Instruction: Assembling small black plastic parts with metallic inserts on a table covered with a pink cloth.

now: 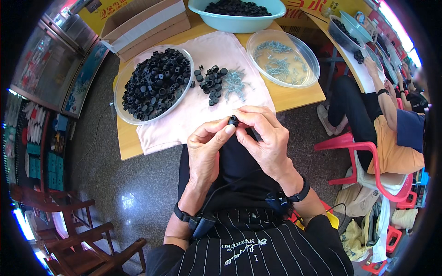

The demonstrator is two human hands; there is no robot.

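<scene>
My left hand (205, 146) and my right hand (268, 138) meet over my lap, just off the table's front edge. Between them, both sets of fingertips pinch a small black plastic fitting (233, 120); fingers cover part of it. Beyond the hands, a loose pile of similar black fittings (212, 83) lies on a pink cloth (168, 137). Thin silvery screws (235, 84) are heaped right beside that pile. A clear round tub (130, 120), piled high with black fittings, is on the left. Another clear shallow tub (315, 73), on the right, has more screws scattered inside.
Toward the back of the wooden table (127, 146) are an open cardboard box (146, 28) and a light-blue basin (230, 23) of black parts. On the right, a co-worker sits on a pink plastic chair (354, 146) at another table. Wooden chairs (92, 234) stand lower left.
</scene>
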